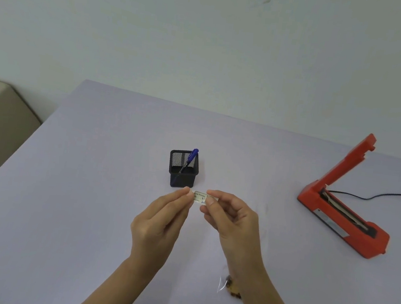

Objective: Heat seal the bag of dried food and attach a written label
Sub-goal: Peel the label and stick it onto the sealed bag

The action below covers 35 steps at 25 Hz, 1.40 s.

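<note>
The left hand [157, 225] and right hand [231, 221] each pinch an end of the label [200, 197] over the middle of the tabletop [61, 210] — just before a mesh cup [182, 175] holding a pen [191, 158]. The bag of dried food [228, 285] lies toward the near edge, partly under the right forearm; the heat sealer [343, 217] stands open by the right edge.
</note>
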Tool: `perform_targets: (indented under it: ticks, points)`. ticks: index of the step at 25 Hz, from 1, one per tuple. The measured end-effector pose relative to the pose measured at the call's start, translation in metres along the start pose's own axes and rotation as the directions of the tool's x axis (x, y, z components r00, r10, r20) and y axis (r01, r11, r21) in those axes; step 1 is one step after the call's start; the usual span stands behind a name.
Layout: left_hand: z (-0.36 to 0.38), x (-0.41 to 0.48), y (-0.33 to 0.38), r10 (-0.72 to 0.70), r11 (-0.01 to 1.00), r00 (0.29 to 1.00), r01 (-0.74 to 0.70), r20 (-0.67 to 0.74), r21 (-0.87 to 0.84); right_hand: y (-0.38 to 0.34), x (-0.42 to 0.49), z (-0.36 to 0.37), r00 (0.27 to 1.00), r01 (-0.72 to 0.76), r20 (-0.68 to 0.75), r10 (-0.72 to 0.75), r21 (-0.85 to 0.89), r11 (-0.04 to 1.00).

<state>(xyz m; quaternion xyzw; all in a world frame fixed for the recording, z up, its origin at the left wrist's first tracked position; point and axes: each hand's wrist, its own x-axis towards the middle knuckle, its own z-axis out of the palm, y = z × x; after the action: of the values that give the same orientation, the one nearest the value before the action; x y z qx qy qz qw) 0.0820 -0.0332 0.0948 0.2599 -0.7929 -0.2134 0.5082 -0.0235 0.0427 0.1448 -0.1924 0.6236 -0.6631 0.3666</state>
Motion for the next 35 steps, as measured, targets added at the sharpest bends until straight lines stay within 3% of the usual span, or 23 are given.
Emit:
perform_targets:
  ticks: [5,14,22,26,32,35]
  points:
    - [-0.002,0.006,0.005,-0.201,0.961,0.979,0.205,0.038,-0.186,-0.001,-0.001,-0.001,1.0,0.009,-0.001,-0.009,-0.027,1.0]
    - [0.001,0.002,0.008,-0.148,0.984,0.989,0.147,0.001,-0.103,-0.001,-0.002,-0.003,1.0,0.029,0.001,-0.029,-0.026,0.999]
    - [0.002,0.012,0.013,-0.427,0.841,0.883,0.467,0.194,-0.273,-0.001,-0.003,-0.006,0.997,0.072,-0.011,-0.073,-0.097,0.993]
    - [0.002,0.014,0.012,-0.41,0.831,0.871,0.479,0.27,-0.284,-0.002,-0.002,-0.009,1.0,0.021,-0.011,-0.022,-0.07,0.997]
    - [-0.004,0.015,0.007,-0.298,0.895,0.9,0.379,0.317,-0.236,-0.009,0.002,-0.017,0.986,-0.15,0.075,0.15,-0.005,0.989]
    - [-0.004,0.016,0.009,-0.385,0.812,0.839,0.506,0.384,-0.291,-0.01,0.003,-0.02,0.987,-0.097,0.122,0.102,-0.045,0.994]
